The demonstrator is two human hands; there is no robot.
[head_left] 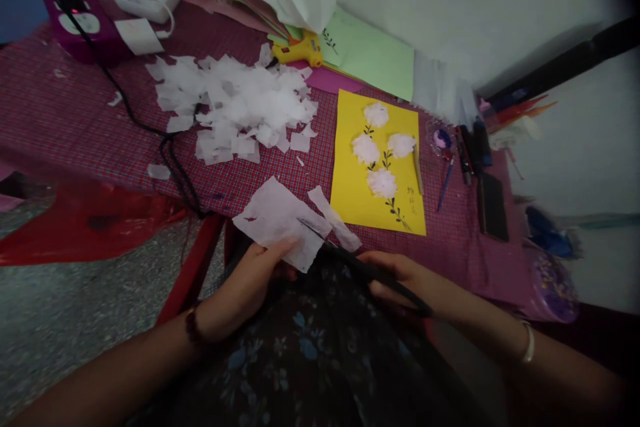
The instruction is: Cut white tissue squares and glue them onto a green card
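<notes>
My left hand (pixel 257 280) pinches the near edge of a thin white sheet of tissue paper (pixel 273 210) above my lap. My right hand (pixel 395 273) is closed around a pair of dark-handled scissors (pixel 370 271); their thin blades lie across the sheet, pointing left. A narrow white paper strip (pixel 335 219) lies just beyond the blades, at the table's near edge. Past my hands is a yellow card (pixel 345 193) with fluffy white paper flowers (pixel 383 183) and black painted leaves. A heap of small white paper pieces (pixel 240 97) lies left of the card.
A yellow glue gun (pixel 300 50) rests behind the heap. A black cable (pixel 130 110) runs down the left side from a purple box (pixel 75 27). At right lie a blue brush (pixel 445 183), markers (pixel 464 150) and a dark phone-like slab (pixel 493 207). A red bag (pixel 90 223) hangs at left.
</notes>
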